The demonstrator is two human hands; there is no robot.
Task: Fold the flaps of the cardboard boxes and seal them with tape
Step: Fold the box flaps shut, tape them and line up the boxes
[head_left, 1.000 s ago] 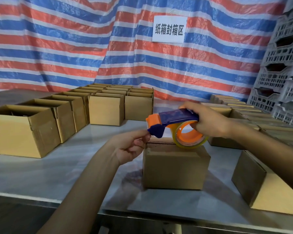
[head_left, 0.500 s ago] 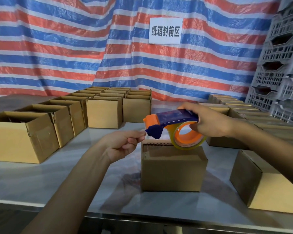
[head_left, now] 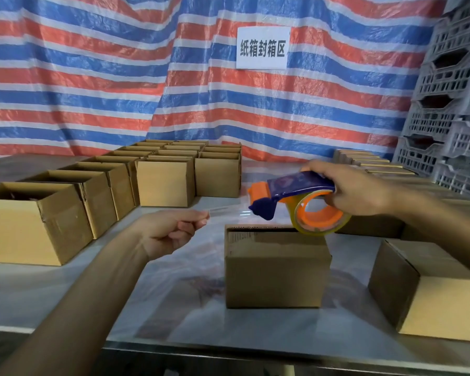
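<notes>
My left hand [head_left: 171, 232] pinches the tape end [head_left: 217, 210], my right hand [head_left: 356, 191] grips the dispenser [head_left: 296, 188] just above the closed box [head_left: 277, 270] before me, so taping is starting and I judge I should next press it down along the seam.

Striped red-white-blue tarp [head_left: 92, 77] wall, white sign [head_left: 263, 47], grey crates [head_left: 451, 104], pale table [head_left: 52, 294]

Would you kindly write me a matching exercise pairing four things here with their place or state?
1 tape dispenser
2 left hand
3 middle box
4 white sign

A on the striped tarp
B on the table, under the tape roll
C gripped by the right hand
D pinching the clear tape end

Pairs: 1-C, 2-D, 3-B, 4-A
</notes>
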